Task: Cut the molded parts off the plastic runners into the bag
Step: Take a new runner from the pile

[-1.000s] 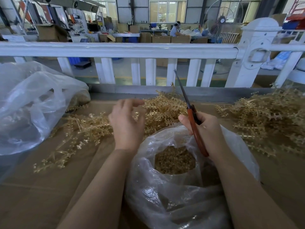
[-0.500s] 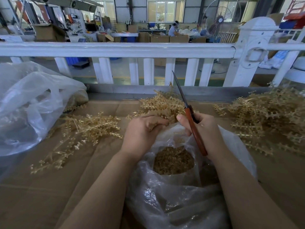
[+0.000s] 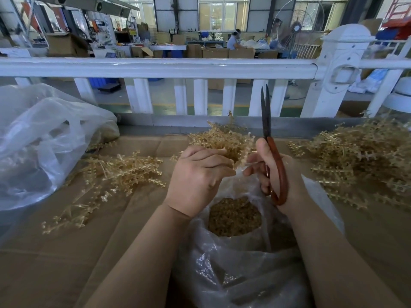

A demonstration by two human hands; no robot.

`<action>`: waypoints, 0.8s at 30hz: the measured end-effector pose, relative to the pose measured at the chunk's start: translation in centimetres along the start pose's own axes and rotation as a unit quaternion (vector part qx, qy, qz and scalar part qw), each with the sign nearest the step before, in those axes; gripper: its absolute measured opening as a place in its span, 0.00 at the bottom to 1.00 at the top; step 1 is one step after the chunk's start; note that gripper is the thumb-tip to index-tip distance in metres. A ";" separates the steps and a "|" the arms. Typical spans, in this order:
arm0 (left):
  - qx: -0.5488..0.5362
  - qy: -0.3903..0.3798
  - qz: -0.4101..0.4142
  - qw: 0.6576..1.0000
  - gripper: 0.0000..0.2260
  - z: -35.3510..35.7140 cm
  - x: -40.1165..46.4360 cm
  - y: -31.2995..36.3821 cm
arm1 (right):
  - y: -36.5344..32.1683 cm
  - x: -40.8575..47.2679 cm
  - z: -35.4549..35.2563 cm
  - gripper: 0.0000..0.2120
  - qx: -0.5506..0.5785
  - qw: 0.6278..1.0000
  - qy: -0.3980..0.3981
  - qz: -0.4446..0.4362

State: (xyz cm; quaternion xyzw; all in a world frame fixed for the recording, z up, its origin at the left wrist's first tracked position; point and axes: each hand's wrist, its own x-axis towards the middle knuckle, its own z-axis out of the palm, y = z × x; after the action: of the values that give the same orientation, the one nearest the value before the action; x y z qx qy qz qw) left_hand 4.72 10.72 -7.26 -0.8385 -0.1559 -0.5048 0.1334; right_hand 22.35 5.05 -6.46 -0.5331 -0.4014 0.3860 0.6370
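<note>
Flanking a clear crinkled bag (image 3: 244, 274), spiky amber runners (image 3: 367, 158) heap on the cardboard worktop (image 3: 55, 258). Left hand (image 3: 198, 181) pinches a runner (image 3: 224, 138); right hand (image 3: 278, 174) grips orange-handled scissors (image 3: 265, 112), blades upright.

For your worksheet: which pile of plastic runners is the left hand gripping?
The middle pile, behind the open bag; the left hand grips it, the side piles lie untouched.
</note>
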 end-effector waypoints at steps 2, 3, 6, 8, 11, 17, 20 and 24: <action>0.008 -0.002 0.021 1.000 0.10 0.0 0.2 0.1 | 0.1 0.1 -0.3 0.25 0.006 1.000 -0.011 0.008; 0.008 -0.004 0.029 1.000 0.10 0.0 0.2 0.2 | 0.1 0.2 -0.4 0.20 0.002 1.000 -0.020 0.014; 0.001 -0.008 0.038 0.999 0.11 0.2 0.3 0.5 | 0.5 0.6 -0.9 0.18 -0.013 0.999 -0.021 0.041; -0.016 0.007 0.012 1.000 0.12 0.4 0.3 0.5 | 0.7 0.9 -1.1 0.16 -0.020 0.998 0.005 0.058; -0.044 0.056 -0.094 0.993 0.11 0.5 0.2 0.6 | 0.7 1.1 -1.0 0.08 -0.022 0.998 0.016 0.061; -0.444 0.070 -0.517 0.729 0.15 -0.3 0.1 0.0 | 0.3 0.7 -0.6 0.03 0.009 1.000 -0.011 0.002; -0.518 0.011 -0.573 0.635 0.36 -0.7 0.6 -0.4 | 0.2 0.5 -0.3 0.02 0.000 1.000 -0.011 -0.022; -0.541 -0.104 -0.545 0.632 0.40 -0.8 0.4 -0.4 | 0.3 0.3 -0.3 0.01 -0.023 0.998 -0.033 -0.055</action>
State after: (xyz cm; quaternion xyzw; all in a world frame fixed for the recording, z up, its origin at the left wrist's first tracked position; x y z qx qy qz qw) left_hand 4.06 10.86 -6.53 -0.5693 -0.2967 -0.3889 -0.6608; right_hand 22.77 5.25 -6.80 -0.5117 -0.4596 0.3586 0.6311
